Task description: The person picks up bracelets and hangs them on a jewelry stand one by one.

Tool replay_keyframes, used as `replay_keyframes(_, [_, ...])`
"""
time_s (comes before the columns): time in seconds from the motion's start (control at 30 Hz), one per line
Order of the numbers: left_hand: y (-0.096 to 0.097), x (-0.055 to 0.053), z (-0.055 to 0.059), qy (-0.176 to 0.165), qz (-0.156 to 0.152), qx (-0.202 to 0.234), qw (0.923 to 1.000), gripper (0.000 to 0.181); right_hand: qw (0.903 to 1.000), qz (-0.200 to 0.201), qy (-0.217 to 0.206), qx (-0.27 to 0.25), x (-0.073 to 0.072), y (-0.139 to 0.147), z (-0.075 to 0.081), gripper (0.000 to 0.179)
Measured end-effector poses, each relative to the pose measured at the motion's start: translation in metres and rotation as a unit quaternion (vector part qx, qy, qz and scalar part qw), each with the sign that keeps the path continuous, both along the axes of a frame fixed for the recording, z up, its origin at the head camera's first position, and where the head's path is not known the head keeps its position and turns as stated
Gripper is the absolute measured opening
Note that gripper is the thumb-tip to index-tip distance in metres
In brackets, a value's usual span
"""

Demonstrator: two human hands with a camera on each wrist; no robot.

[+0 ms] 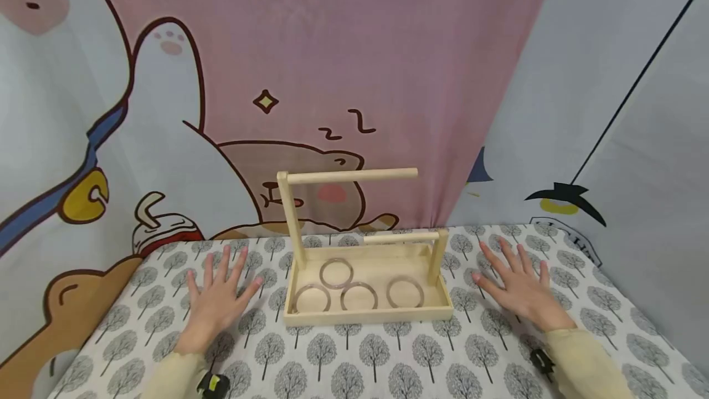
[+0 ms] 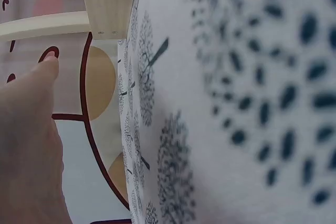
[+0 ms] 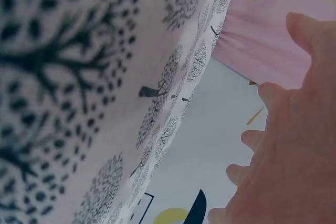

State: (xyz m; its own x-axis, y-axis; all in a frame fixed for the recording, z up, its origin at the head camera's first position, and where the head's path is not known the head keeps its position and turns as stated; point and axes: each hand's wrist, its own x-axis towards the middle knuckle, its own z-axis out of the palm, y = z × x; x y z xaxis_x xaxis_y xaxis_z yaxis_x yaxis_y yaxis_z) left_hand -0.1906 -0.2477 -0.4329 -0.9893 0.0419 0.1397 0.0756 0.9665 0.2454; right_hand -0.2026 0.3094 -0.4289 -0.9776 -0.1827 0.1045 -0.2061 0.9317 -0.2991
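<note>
A pale wooden tray (image 1: 368, 318) stands mid-table, with several thin translucent rings lying in it, one ring (image 1: 405, 292) at the right. From its left end rises a tall post with a long wooden bar (image 1: 354, 175) pointing right; a shorter post at the right end carries a lower bar (image 1: 401, 237) pointing left. My left hand (image 1: 217, 300) lies left of the tray, fingers spread, holding nothing. To the right of the tray, my right hand (image 1: 520, 288) is spread likewise and touches only the table area. Each wrist view shows its hand apart from the wooden stand.
A white cloth with grey tree prints (image 1: 277, 380) covers the table. Behind it hangs a pink and white curtain (image 1: 421, 79) with cartoon animals. Dark wrist devices sit at both cuffs, one a black wristband (image 1: 541, 362) on the right.
</note>
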Motion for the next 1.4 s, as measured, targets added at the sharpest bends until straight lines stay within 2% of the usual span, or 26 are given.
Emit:
replay_keyframes(0.27, [0.011,-0.001,-0.008,0.0,-0.025,0.044,0.9987,0.078,0.9997,0.013,0.017,-0.014,-0.002,0.0,-0.006,0.076])
replay_keyframes(0.43, [0.031,0.0,-0.008,-0.037,-0.052,0.074,0.9952,0.077,0.9976,0.038,0.051,-0.027,-0.003,-0.001,-0.006,0.073])
replay_keyframes(0.63, [0.047,-0.001,-0.003,-0.103,-0.087,0.143,0.9805,0.073,0.9859,0.108,0.1,-0.08,-0.001,-0.014,0.003,0.062])
replay_keyframes(0.93, [0.059,-0.001,-0.004,-0.113,-0.125,0.205,0.964,0.079,0.9743,0.154,0.072,-0.148,0.011,-0.031,0.019,0.048])
replay_keyframes(1.13, [0.065,0.003,-0.001,-0.141,-0.127,0.208,0.9595,0.086,0.9711,0.174,0.08,-0.143,0.021,-0.038,0.021,0.043])
replay_keyframes(1.4, [0.068,0.002,-0.005,-0.138,-0.134,0.212,0.9583,0.091,0.9678,0.193,0.088,-0.135,0.03,-0.049,0.023,0.04])
